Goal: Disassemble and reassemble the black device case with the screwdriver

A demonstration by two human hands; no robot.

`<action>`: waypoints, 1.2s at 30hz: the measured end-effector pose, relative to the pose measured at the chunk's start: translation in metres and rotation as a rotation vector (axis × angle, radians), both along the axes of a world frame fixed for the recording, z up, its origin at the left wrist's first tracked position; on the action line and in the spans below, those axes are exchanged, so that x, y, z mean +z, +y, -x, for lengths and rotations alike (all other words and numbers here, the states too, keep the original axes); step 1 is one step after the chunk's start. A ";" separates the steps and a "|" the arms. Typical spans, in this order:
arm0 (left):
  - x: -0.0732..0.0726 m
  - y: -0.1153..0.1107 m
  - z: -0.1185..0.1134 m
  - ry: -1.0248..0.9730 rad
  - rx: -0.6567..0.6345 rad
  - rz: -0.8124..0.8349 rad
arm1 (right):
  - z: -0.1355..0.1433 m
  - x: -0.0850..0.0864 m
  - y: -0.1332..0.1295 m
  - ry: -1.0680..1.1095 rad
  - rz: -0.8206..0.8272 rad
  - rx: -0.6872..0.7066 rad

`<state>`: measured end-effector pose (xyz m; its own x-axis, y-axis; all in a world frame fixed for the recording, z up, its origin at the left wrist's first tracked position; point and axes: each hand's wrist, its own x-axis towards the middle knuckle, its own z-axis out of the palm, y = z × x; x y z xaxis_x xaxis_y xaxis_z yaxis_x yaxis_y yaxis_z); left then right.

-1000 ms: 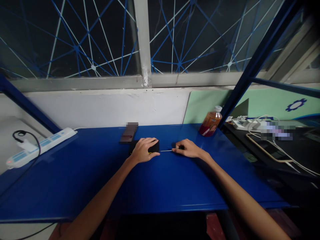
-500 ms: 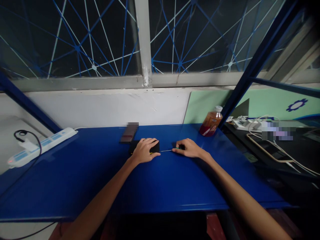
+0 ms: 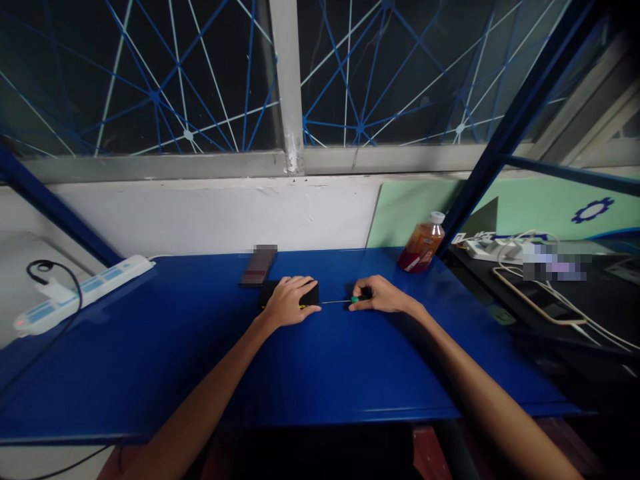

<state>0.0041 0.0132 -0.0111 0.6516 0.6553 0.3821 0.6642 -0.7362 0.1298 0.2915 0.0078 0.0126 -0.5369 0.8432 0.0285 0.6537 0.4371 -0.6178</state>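
My left hand (image 3: 290, 301) lies over a black box-shaped thing (image 3: 313, 293) with yellow marks low on its near side, thumb on the near face and fingers across the top. Much of that box is hidden under the palm. To the right, my right hand (image 3: 377, 295) pinches a screwdriver (image 3: 355, 300) by its handle, green at the front. Its thin metal shaft points left, and the tip is at or just beside the box's right end; I cannot tell whether they touch.
On the blue table (image 3: 345, 373), a dark phone (image 3: 258, 265) lies behind the box. A drink bottle (image 3: 423, 243) stands at the back right, and a white power strip (image 3: 90, 293) lies at the left. Another phone (image 3: 537, 297) with white cables rests on the black surface at right.
My right hand has shifted slightly right on the screwdriver, and more of its green part shows between the fingers. My left hand and the box look unmoved.
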 end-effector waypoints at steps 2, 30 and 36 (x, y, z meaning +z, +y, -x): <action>0.000 0.000 0.000 -0.001 0.001 -0.007 | 0.002 -0.002 -0.001 0.045 0.034 -0.002; -0.003 0.000 0.000 0.006 0.010 0.001 | 0.009 0.000 -0.006 -0.153 -0.046 -0.031; 0.001 -0.001 -0.001 -0.018 0.005 0.019 | 0.008 0.007 -0.008 -0.102 -0.064 -0.023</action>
<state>0.0050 0.0124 -0.0102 0.6418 0.6655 0.3810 0.6652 -0.7304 0.1554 0.2837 -0.0004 0.0196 -0.5199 0.8538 0.0287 0.7222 0.4572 -0.5190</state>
